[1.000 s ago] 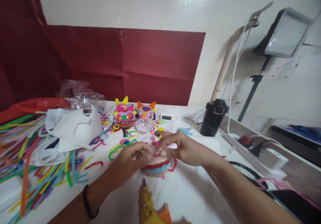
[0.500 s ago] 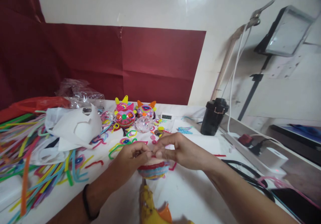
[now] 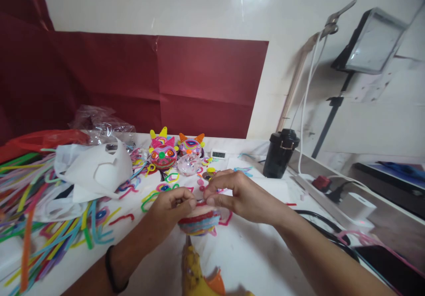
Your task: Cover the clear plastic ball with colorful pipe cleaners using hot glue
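My left hand point(image 3: 177, 209) and my right hand point(image 3: 229, 196) meet over a round craft piece point(image 3: 199, 225) wrapped in red, blue and yellow bands of pipe cleaner. Both hands are closed, with thumb and forefinger pinched at its top. A short red pipe cleaner point(image 3: 201, 202) shows between the fingertips; its ends are hidden by the fingers. Just below the craft piece lies a yellow hot glue gun point(image 3: 194, 271) with an orange trigger point(image 3: 216, 282), its dark nozzle pointing up toward the piece.
Loose pipe cleaners point(image 3: 63, 243) and a white plastic bag point(image 3: 96, 172) cover the left. Finished cat-like faces point(image 3: 163, 156), a clear round container point(image 3: 188, 165) and a small digital clock point(image 3: 218, 154) stand behind. A black bottle point(image 3: 280, 154), power strip point(image 3: 332, 203), cables and phone point(image 3: 392, 267) are right.
The view has shifted slightly, moving everything a little left. My fingertips have drawn slightly apart, and more of the red pipe cleaner shows between them. The glue gun stays on the table.
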### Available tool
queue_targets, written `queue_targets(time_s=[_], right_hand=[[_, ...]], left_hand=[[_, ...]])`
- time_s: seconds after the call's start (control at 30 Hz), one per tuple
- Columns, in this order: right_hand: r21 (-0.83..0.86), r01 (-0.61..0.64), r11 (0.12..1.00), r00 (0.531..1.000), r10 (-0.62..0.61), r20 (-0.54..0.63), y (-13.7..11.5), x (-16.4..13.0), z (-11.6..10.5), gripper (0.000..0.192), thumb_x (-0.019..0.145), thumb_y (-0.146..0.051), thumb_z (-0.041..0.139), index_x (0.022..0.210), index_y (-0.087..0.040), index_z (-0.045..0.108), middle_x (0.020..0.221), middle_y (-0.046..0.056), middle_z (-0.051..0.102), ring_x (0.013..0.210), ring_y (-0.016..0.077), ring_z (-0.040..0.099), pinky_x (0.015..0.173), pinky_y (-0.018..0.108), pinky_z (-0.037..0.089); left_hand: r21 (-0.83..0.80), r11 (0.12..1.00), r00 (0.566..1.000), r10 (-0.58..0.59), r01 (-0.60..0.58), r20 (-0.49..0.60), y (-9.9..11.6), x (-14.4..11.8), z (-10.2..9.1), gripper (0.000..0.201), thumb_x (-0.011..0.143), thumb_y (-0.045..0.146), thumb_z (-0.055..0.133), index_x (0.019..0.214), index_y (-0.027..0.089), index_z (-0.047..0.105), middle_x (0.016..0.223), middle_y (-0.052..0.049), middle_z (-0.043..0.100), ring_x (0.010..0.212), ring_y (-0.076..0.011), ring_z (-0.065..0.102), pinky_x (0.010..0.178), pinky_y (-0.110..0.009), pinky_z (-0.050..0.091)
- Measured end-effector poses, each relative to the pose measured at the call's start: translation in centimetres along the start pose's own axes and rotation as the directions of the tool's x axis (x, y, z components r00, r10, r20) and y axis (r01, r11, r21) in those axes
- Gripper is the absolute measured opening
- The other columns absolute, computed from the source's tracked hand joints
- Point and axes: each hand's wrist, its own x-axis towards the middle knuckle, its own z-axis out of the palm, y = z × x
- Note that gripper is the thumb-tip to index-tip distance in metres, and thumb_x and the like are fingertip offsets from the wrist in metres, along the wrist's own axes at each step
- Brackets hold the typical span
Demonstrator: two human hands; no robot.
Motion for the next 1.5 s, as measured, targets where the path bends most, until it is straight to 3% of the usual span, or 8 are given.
queue_targets(time_s=[0.2,0.47,0.83,1.2,1.37,1.5], right_hand=[[-0.234,0.125,0.964,0.992,-0.124,0.018,-0.2,-0.2,-0.3,0.001,0.082,-0.014,0.067,0.083,-0.014,0.067,0.077,0.005,0.070,0.077,0.0180,0.061,0.083,0.035,0.039],[-0.193,0.126,0.973,0.991,-0.132,-0.015,-0.2,-1.3,-1.9,0.015,0.079,-0.011,0.069,0.092,-0.018,0.066,0.087,0.005,0.071,0.087,0.0205,0.063,0.089,0.038,0.037],[-0.223,0.120,0.967,0.986,-0.142,-0.086,-0.2,-1.4,-2.1,0.008,0.083,-0.014,0.063,0.078,-0.019,0.064,0.078,0.003,0.070,0.082,0.0193,0.063,0.085,0.038,0.039],[-0.232,0.088,0.969,0.966,-0.140,-0.217,0.3,-1.4,-2.1,0.010,0.082,-0.012,0.064,0.090,-0.019,0.065,0.087,0.005,0.070,0.083,0.0200,0.062,0.083,0.037,0.043],[-0.147,0.093,0.985,0.972,-0.122,-0.202,-0.6,-1.4,-1.9,0.016,0.081,-0.018,0.068,0.097,-0.020,0.066,0.096,0.007,0.069,0.092,0.0216,0.061,0.086,0.037,0.044],[-0.145,0.111,0.983,0.977,-0.135,-0.167,-0.8,-1.2,-1.3,0.013,0.082,-0.024,0.067,0.094,-0.018,0.067,0.088,0.006,0.069,0.086,0.0198,0.061,0.081,0.035,0.044]], left_hand=[[0.018,0.999,0.999,0.027,-0.027,0.018,-0.6,0.0,-0.1,0.021,0.080,0.034,0.054,0.069,0.017,0.056,0.061,0.004,0.045,0.059,-0.0120,0.041,0.054,-0.023,0.031],[0.342,0.901,0.953,0.300,-0.265,-0.051,0.0,-0.5,-0.2,0.020,0.086,0.029,0.049,0.070,0.019,0.056,0.070,0.001,0.055,0.066,-0.0148,0.052,0.062,-0.024,0.039],[0.496,0.789,0.892,0.448,-0.363,-0.060,0.3,-1.0,0.0,0.021,0.088,0.029,0.047,0.073,0.020,0.058,0.074,-0.003,0.062,0.074,-0.0184,0.057,0.069,-0.027,0.042],[0.335,0.892,0.921,0.365,-0.304,-0.135,-0.2,-0.4,-0.5,0.019,0.087,0.030,0.050,0.073,0.020,0.058,0.073,-0.001,0.059,0.072,-0.0174,0.056,0.067,-0.025,0.041],[0.253,0.934,0.943,0.296,-0.253,-0.150,-0.4,-0.3,-0.3,0.019,0.086,0.032,0.051,0.073,0.020,0.059,0.071,0.000,0.058,0.070,-0.0163,0.054,0.065,-0.025,0.041],[0.237,0.944,0.953,0.268,-0.230,-0.144,-0.1,-0.4,0.1,0.020,0.084,0.033,0.052,0.072,0.019,0.059,0.069,0.001,0.057,0.067,-0.0160,0.052,0.062,-0.025,0.040]])
